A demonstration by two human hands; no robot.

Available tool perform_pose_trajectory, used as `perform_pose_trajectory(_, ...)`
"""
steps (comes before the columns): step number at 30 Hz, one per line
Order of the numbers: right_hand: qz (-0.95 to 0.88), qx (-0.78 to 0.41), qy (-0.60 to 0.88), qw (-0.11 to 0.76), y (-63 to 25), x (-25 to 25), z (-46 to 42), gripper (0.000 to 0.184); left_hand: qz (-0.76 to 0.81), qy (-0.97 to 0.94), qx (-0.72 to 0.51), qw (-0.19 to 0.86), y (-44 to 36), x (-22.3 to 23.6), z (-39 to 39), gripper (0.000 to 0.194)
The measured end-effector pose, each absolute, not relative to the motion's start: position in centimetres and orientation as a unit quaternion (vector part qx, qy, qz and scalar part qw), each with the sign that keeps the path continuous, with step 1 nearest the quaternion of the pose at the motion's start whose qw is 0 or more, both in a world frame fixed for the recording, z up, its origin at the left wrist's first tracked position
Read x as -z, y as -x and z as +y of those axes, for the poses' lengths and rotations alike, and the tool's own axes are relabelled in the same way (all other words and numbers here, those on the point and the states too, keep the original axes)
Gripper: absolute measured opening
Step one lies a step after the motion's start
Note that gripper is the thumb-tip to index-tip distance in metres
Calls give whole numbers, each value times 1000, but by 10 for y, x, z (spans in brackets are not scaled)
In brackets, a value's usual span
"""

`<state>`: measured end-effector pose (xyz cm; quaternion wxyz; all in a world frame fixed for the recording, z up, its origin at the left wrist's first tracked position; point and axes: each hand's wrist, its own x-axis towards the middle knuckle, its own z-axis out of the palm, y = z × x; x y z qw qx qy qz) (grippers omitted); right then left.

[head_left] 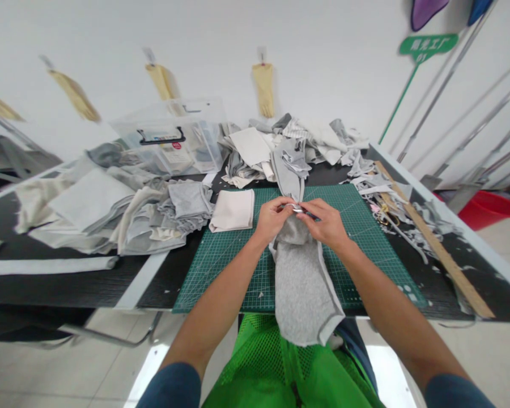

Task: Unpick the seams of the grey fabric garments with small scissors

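Both hands meet over the far middle of a green cutting mat (232, 266). Between them is a long piece of grey fabric (301, 283), its near end hanging over the table edge towards my lap. My left hand (275, 218) pinches the fabric's upper part at a narrow whitish edge. From the other side my right hand (323, 220) pinches the same spot, its fingertips close to the left ones. Whether the whitish strip is a fold or a separate small item, I cannot tell. Just beyond the fingers lies more grey cloth (288, 170). A folded cream cloth (233, 209) rests left of my left hand.
Fabric heaps lie at left (106, 198) and at the back (255, 147). A clear plastic box (182, 141) stands behind the left heap. On the right are a wooden ruler (446, 255) and grey scraps (433, 221). A red bucket (488, 209) stands beyond the table.
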<state>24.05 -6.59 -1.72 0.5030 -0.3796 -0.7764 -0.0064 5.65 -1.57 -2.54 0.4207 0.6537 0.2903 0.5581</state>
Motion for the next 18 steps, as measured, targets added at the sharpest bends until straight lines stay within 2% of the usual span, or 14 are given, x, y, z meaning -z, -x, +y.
perform_pose_trajectory(18,-768,-5,402,498,-239,15,-68,27,293,-652,-551,432,-57,22,-21,25)
